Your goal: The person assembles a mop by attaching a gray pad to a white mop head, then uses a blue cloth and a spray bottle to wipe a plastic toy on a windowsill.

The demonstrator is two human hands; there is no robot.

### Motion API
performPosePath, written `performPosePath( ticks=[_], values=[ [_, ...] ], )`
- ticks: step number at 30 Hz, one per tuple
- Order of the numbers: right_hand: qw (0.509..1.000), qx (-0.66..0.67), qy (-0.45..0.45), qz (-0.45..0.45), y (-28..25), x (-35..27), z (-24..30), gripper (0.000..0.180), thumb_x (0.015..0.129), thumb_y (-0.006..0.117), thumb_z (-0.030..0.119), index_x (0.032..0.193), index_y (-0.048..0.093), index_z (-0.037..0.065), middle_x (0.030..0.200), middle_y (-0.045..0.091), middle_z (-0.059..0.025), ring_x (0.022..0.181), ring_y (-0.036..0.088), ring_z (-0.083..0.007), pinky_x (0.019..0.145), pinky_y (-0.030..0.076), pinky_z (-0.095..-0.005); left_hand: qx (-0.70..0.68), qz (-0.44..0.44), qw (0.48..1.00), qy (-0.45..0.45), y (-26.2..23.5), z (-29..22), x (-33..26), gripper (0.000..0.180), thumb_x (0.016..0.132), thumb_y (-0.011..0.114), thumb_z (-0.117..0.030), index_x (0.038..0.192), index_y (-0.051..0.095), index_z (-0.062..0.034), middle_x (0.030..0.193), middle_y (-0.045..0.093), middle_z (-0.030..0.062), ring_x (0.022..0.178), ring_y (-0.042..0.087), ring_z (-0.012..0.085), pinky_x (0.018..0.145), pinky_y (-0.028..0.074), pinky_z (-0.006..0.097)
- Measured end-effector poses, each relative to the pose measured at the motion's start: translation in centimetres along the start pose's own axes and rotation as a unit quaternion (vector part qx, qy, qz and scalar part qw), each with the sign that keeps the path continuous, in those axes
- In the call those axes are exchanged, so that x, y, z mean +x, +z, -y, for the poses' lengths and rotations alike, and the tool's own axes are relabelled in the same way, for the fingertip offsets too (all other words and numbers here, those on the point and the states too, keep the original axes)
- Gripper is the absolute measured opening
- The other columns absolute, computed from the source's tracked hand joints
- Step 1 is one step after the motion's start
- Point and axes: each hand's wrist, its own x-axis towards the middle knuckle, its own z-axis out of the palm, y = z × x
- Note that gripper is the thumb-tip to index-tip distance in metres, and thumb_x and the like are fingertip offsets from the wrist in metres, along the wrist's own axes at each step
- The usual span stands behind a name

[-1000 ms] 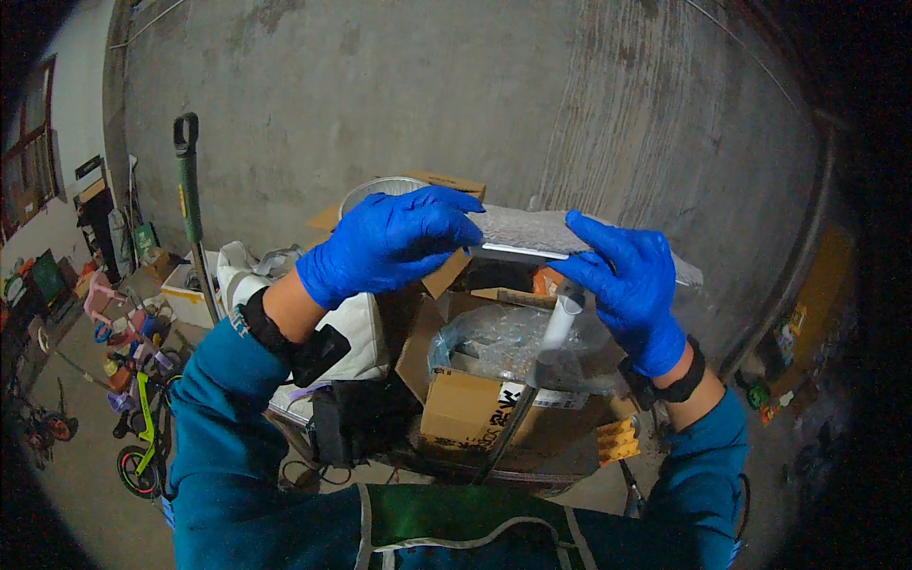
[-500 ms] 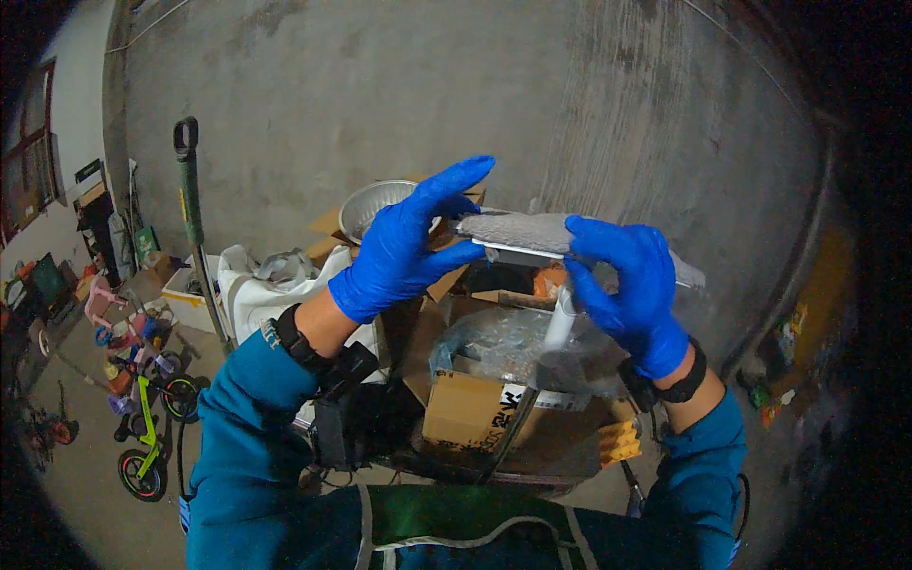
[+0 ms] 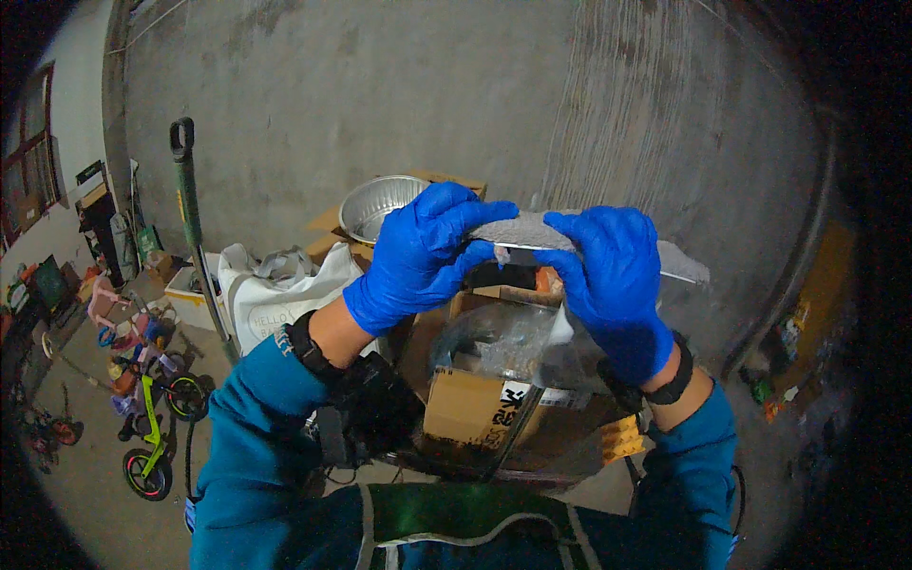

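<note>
A flat mop head with a grey fluffy pad [image 3: 524, 231] on a thin white plate is held up in front of me, nearly edge-on. My left hand [image 3: 413, 252], in a blue glove, pinches its left end, thumb below and fingers on top. My right hand [image 3: 616, 285], also blue-gloved, grips it near the middle, fingertips above and thumb underneath. The pad's right end sticks out beyond my right hand. Under the head, a white pole socket [image 3: 560, 331] is partly hidden by my right hand, and a dark pole seems to run down from it toward me.
Below my hands stand a cardboard box [image 3: 464, 410] and clear plastic wrap [image 3: 503, 342]. A foil bowl [image 3: 370, 209] sits behind on cardboard. To the left are a white bag [image 3: 285, 294], a green-handled pole [image 3: 190, 209] and a small green bike [image 3: 147, 427]. A concrete wall [image 3: 380, 95] rises behind.
My left hand has moved right and closed its fingers down onto the pad's left end. My right thumb has shifted left under the plate, and the hands are closer together.
</note>
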Motion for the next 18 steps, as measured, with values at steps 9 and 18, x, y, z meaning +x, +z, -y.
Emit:
performPosePath(
  ticks=[9,18],
  values=[
    [0.999,0.041,0.003,0.013,0.2,-0.4,-0.6,0.031,0.074,0.066,0.029,0.099,0.064,0.012,0.085,0.057,-0.0081,0.080,0.053,-0.0286,0.071,0.038,-0.0405,0.005,-0.003,1.000,-0.029,0.1,-0.9,-0.3,0.032,0.080,0.066,-0.020,0.111,0.064,-0.0102,0.094,0.059,0.0148,0.080,0.058,0.0290,0.069,0.048,0.037],
    [0.996,0.028,0.043,0.068,-0.5,0.0,-0.5,0.045,0.072,0.065,0.046,0.109,0.064,0.019,0.085,0.056,-0.0039,0.080,0.052,-0.0252,0.067,0.039,-0.0392,0.009,0.039,0.998,-0.039,-0.6,-1.3,0.8,0.039,0.077,0.071,-0.023,0.114,0.063,-0.0111,0.097,0.059,0.0111,0.090,0.057,0.0286,0.078,0.046,0.036]
  ],
)
